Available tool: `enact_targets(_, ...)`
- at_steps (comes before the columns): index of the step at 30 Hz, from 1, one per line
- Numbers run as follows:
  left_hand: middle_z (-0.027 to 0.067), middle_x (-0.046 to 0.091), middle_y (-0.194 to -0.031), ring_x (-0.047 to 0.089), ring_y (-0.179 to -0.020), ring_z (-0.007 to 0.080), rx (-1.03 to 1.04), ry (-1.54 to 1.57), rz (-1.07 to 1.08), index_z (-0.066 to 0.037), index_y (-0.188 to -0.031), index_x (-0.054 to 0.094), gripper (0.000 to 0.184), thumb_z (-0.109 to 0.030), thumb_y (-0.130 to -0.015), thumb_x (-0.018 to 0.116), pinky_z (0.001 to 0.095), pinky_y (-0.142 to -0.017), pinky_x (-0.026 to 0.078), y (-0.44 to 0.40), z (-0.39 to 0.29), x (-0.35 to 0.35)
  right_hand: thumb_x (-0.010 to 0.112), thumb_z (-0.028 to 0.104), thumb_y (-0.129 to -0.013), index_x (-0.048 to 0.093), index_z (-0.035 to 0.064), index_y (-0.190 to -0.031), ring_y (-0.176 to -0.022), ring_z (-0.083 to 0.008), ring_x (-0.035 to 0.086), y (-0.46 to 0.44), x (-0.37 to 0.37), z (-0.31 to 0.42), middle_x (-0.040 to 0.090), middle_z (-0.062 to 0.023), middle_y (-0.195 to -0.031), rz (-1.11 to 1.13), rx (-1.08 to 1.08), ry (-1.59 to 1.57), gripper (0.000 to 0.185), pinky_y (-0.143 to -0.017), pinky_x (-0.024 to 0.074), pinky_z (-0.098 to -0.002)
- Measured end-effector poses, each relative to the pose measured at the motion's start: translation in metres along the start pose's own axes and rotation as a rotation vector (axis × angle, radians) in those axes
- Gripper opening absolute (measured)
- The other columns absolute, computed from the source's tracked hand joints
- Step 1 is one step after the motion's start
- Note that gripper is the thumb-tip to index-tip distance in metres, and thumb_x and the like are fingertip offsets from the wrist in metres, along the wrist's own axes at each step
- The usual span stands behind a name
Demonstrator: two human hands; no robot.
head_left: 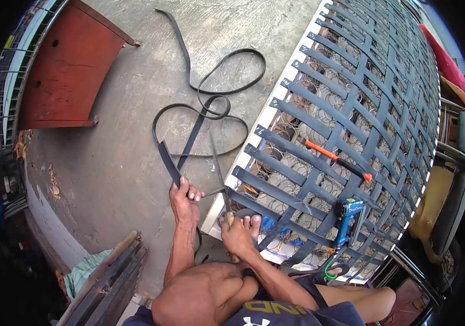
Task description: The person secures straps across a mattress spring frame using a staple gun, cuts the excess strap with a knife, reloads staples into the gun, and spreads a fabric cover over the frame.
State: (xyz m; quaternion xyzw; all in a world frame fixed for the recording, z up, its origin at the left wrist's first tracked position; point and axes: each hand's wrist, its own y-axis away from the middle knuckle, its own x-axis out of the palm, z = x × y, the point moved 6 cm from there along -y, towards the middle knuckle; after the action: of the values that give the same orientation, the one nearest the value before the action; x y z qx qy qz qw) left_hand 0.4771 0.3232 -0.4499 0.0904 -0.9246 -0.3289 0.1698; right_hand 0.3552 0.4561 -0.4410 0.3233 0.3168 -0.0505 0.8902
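My left hand (185,198) is closed on a flat black strap (169,163) above the concrete floor. The rest of the strap loops across the floor ahead. My right hand (238,234) grips the handle of a long thin blade (217,163), which points forward beside the frame's white edge (265,117). A foot is right beside my right hand. Woven black straps (319,127) cover the frame, stapled along its edge, with wire springs under them. On the weave lie an orange and black hammer (341,161) and a blue staple gun (347,223).
A red wooden piece of furniture (69,65) stands on the floor at the upper left. Dark wooden pieces (105,282) and a pale green cloth (83,271) are at the lower left. Chair parts (444,212) are stacked beyond the frame at right.
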Motion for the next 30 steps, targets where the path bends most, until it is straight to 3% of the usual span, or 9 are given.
enact_targets(2,-0.0034,0.04,-0.059,0.041,-0.05,0.011,0.003,-0.03,0.001,-0.01,-0.084,0.047,0.022,-0.023,-0.101,0.054,0.0321,-0.06,0.045,0.011,-0.002,0.01,0.043,0.036,-0.097,0.059,-0.011,-0.105,-0.059,-0.0338,0.069,-0.011,0.012,-0.002,0.066,-0.0219,-0.063,0.315,0.329,-0.218,0.05,-0.07,0.0561,-0.0443)
enact_targets(7,-0.003,0.04,-0.058,0.044,-0.052,0.0117,0.042,-0.127,0.066,-0.011,-0.084,0.048,0.026,-0.03,-0.1,0.057,0.033,-0.063,0.046,0.017,-0.003,0.025,0.043,0.034,-0.096,0.061,-0.0111,-0.093,-0.053,-0.0322,0.067,-0.036,0.003,0.01,0.065,-0.0208,-0.06,0.375,0.436,-0.344,0.049,-0.058,0.0557,-0.042)
enact_targets(12,-0.0035,0.04,-0.06,0.042,-0.052,0.0112,0.053,0.017,-0.011,-0.011,-0.086,0.047,0.02,-0.022,-0.1,0.056,0.0327,-0.062,0.045,0.007,-0.005,0.008,0.043,0.034,-0.096,0.06,-0.0117,-0.094,-0.055,-0.0336,0.068,-0.018,0.008,-0.003,0.066,-0.0226,-0.063,0.437,0.403,-0.381,0.049,-0.059,0.056,-0.0438)
enact_targets(15,-0.0036,0.039,-0.059,0.043,-0.053,0.0117,0.038,-0.029,0.004,-0.012,-0.084,0.049,0.025,-0.031,-0.1,0.057,0.0331,-0.065,0.045,0.01,-0.003,0.014,0.043,0.034,-0.096,0.06,-0.0131,-0.095,-0.054,-0.0348,0.067,-0.002,0.021,-0.017,0.065,-0.0218,-0.061,-0.008,0.014,-0.1,0.05,-0.06,0.0562,-0.0446)
enact_targets(16,-0.0036,0.039,-0.059,0.043,-0.053,0.0117,0.015,-0.055,-0.007,-0.012,-0.084,0.049,0.025,-0.031,-0.1,0.057,0.0331,-0.065,0.045,0.025,0.001,0.013,0.043,0.034,-0.096,0.059,-0.0149,-0.098,-0.055,-0.037,0.067,-0.015,-0.002,0.006,0.066,-0.0237,-0.065,0.416,0.362,-0.347,0.051,-0.06,0.0563,-0.0444)
enact_targets(17,-0.0037,0.039,-0.059,0.043,-0.053,0.0116,0.041,-0.105,0.022,-0.012,-0.084,0.049,0.025,-0.03,-0.1,0.057,0.033,-0.065,0.045,0.028,0.0,0.02,0.044,0.034,-0.095,0.059,-0.0149,-0.098,-0.055,-0.0369,0.067,-0.027,0.002,0.009,0.067,-0.0247,-0.067,0.441,0.398,-0.361,0.051,-0.06,0.0564,-0.0443)
enact_targets(24,-0.003,0.04,-0.06,0.042,-0.053,0.0104,0.052,-0.081,0.029,-0.01,-0.085,0.047,0.022,-0.023,-0.101,0.054,0.0321,-0.062,0.045,0.02,-0.004,0.023,0.044,0.032,-0.094,0.061,-0.0134,-0.098,-0.062,-0.044,0.068,-0.007,-0.002,0.003,0.067,-0.0301,-0.074,0.199,0.213,-0.222,0.049,-0.066,0.0558,-0.049)
enact_targets(27,-0.0039,0.041,-0.059,0.043,-0.052,0.0103,0.078,-0.136,0.029,-0.01,-0.085,0.047,0.024,-0.026,-0.101,0.055,0.0294,-0.057,0.044,0.027,-0.009,0.026,0.045,0.033,-0.094,0.065,-0.0106,-0.087,-0.079,-0.0464,0.068,-0.035,0.013,0.008,0.066,-0.0332,-0.078,0.375,0.403,-0.375,0.049,-0.075,0.0548,-0.0502)
enact_targets(30,-0.0045,0.041,-0.061,0.043,-0.053,0.0089,0.401,-0.127,-0.036,-0.01,-0.086,0.047,0.023,-0.025,-0.101,0.055,0.026,-0.055,0.042,0.019,-0.108,0.001,0.045,0.034,-0.094,0.065,-0.0107,-0.09,-0.077,-0.0457,0.068,-0.002,0.021,0.001,0.066,-0.0313,-0.075,0.242,0.16,-0.181,0.049,-0.072,0.055,-0.0505)
